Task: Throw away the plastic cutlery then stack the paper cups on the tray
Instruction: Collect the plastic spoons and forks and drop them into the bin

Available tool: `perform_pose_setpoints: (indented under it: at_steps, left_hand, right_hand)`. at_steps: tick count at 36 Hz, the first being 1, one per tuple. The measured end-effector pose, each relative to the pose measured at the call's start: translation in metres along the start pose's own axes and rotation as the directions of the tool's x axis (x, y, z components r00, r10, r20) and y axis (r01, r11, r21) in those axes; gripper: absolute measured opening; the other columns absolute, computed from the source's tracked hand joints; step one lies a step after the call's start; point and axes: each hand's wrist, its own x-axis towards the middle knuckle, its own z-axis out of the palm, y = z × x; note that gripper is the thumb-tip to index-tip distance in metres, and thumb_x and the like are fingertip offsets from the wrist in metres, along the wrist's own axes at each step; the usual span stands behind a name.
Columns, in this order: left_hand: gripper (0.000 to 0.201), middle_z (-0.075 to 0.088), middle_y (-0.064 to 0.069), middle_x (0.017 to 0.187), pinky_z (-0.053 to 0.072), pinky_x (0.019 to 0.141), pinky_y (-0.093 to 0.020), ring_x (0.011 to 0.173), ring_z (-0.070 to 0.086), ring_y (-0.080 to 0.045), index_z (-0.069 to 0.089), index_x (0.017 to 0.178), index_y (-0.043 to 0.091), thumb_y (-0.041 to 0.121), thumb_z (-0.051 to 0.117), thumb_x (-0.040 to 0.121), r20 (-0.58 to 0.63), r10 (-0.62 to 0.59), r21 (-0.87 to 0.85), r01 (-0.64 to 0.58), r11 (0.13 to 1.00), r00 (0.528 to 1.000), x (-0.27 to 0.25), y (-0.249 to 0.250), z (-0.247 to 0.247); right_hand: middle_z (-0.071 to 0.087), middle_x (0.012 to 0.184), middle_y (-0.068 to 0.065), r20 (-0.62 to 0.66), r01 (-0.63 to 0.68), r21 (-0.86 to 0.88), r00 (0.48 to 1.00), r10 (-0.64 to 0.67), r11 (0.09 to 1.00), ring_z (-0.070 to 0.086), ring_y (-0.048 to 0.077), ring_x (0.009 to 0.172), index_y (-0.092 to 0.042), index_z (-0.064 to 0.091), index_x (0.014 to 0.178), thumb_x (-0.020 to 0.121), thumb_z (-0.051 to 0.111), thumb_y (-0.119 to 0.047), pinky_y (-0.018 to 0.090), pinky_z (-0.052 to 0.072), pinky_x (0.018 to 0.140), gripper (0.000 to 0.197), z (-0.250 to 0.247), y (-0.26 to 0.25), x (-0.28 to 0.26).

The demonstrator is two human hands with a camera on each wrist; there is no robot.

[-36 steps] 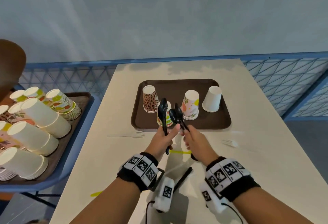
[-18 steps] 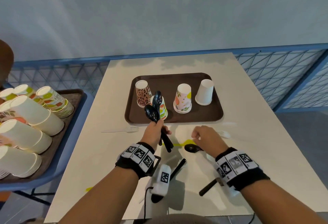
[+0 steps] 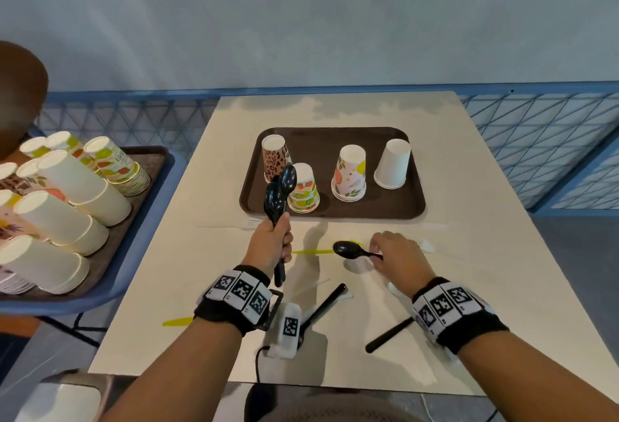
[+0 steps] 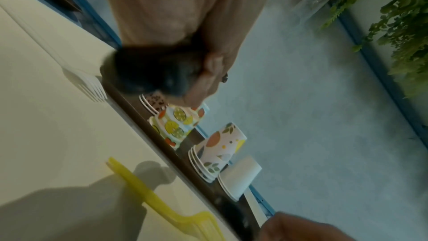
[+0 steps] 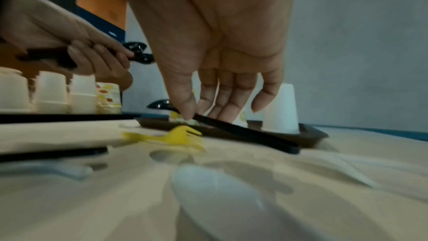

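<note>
My left hand (image 3: 278,237) grips a bunch of black plastic spoons (image 3: 280,189) by their handles, bowls up, in front of the brown tray (image 3: 395,212). My right hand (image 3: 376,256) pinches the handle of another black spoon (image 3: 348,249). In the right wrist view this black spoon (image 5: 234,129) has its bowl end raised and its handle end on the table. A yellow fork (image 3: 311,252) lies between the hands. On the tray stand upside-down cups: leopard (image 3: 274,159), citrus (image 3: 304,189), pink fruit (image 3: 350,170) and white (image 3: 393,162).
More cutlery lies on the table: two black pieces (image 3: 323,306) (image 3: 388,334) near my wrists, white forks (image 3: 251,222) (image 3: 426,246), a yellow piece (image 3: 177,322). A second tray of cup stacks (image 3: 67,204) sits on a blue cart at the left.
The spoon from my right hand has passed to the left hand. The right hand has dropped to the table and pinched another black spoon, whose bowl end has lifted.
</note>
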Motion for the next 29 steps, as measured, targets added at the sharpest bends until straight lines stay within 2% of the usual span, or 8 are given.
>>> perform_pose_setpoints:
  at_steps: [3,5,8,10,13,17,23,29]
  left_hand:
    - [0.035,0.031,0.005,0.048,0.022,0.034,-0.016,0.031,0.025,-0.006,0.034,0.065,0.015,0.024,0.041,0.098,-0.054,0.02,0.025,-0.018,1.0,0.998,-0.004,0.0,-0.012]
    - [0.036,0.03,0.007,0.046,0.022,0.034,-0.017,0.031,0.024,-0.006,0.034,0.064,0.015,0.025,0.04,0.098,-0.081,0.025,0.044,-0.022,0.999,0.996,-0.006,-0.001,-0.017]
    - [0.037,0.028,0.008,0.044,0.02,0.035,-0.017,0.031,0.022,-0.005,0.034,0.064,0.015,0.027,0.039,0.098,-0.105,0.012,0.061,-0.005,0.998,0.994,-0.009,-0.002,-0.02]
    - [0.037,0.027,0.005,0.048,0.019,0.036,-0.017,0.031,0.021,-0.005,0.033,0.064,0.015,0.027,0.039,0.098,-0.107,0.005,0.074,0.003,0.997,0.994,-0.011,-0.003,-0.02]
    - [0.036,0.025,0.002,0.053,0.019,0.037,-0.019,0.033,0.02,-0.006,0.033,0.065,0.015,0.026,0.039,0.098,-0.098,-0.001,0.089,0.01,0.996,0.995,-0.014,-0.004,-0.019]
    - [0.035,0.026,0.003,0.052,0.019,0.037,-0.02,0.034,0.021,-0.007,0.034,0.065,0.015,0.025,0.039,0.098,-0.068,-0.02,0.087,0.026,0.996,0.997,-0.017,-0.005,-0.015]
    - [0.034,0.027,0.002,0.053,0.02,0.038,-0.02,0.035,0.022,-0.007,0.034,0.066,0.015,0.024,0.039,0.098,-0.034,-0.008,0.108,0.012,0.994,0.999,-0.015,-0.004,-0.013]
    - [0.033,0.028,0.0,0.056,0.021,0.037,-0.019,0.035,0.022,-0.007,0.035,0.067,0.015,0.024,0.04,0.098,0.008,-0.02,0.114,0.019,0.993,1.0,-0.01,-0.005,0.0]
  right_hand:
    - [0.056,0.087,0.008,-0.009,0.12,0.249,0.992,-0.122,0.961,0.053,0.031,0.079,-0.012,0.047,0.091,0.088,0.048,-0.013,0.035,0.037,0.068,0.003,-0.009,-0.028,-0.009]
    - [0.054,0.089,0.007,0.039,0.196,0.305,0.975,-0.218,0.932,0.052,0.029,0.079,-0.012,0.047,0.094,0.086,0.047,-0.011,0.035,0.036,0.069,0.008,-0.003,-0.044,-0.016]
    - [0.053,0.108,0.011,0.164,0.354,0.206,0.907,-0.389,0.912,0.055,0.03,0.094,-0.008,0.052,0.106,0.085,0.053,-0.014,0.033,0.037,0.073,0.022,0.016,-0.058,-0.021]
    - [0.05,0.111,0.013,0.244,0.412,0.143,0.866,-0.435,0.9,0.055,0.032,0.094,-0.007,0.054,0.109,0.083,0.056,-0.014,0.032,0.034,0.069,0.027,0.026,-0.064,-0.022]
    - [0.049,0.11,0.017,0.304,0.429,0.132,0.84,-0.449,0.893,0.057,0.035,0.092,-0.006,0.054,0.112,0.084,0.055,-0.014,0.037,0.04,0.072,0.029,0.033,-0.07,-0.023]
    - [0.051,0.107,0.018,0.308,0.407,0.122,0.852,-0.424,0.905,0.057,0.035,0.092,-0.006,0.056,0.109,0.088,0.053,-0.017,0.037,0.04,0.073,0.024,0.032,-0.071,-0.024]
    - [0.052,0.105,0.015,0.215,0.373,0.136,0.893,-0.395,0.918,0.055,0.032,0.094,-0.005,0.057,0.102,0.086,0.054,-0.016,0.028,0.028,0.068,0.02,0.019,-0.059,-0.019]
    - [0.061,0.102,0.013,0.078,0.241,0.123,0.965,-0.251,0.963,0.051,0.028,0.1,-0.01,0.055,0.103,0.089,0.048,-0.017,0.036,0.038,0.077,0.018,-0.004,-0.034,-0.023]
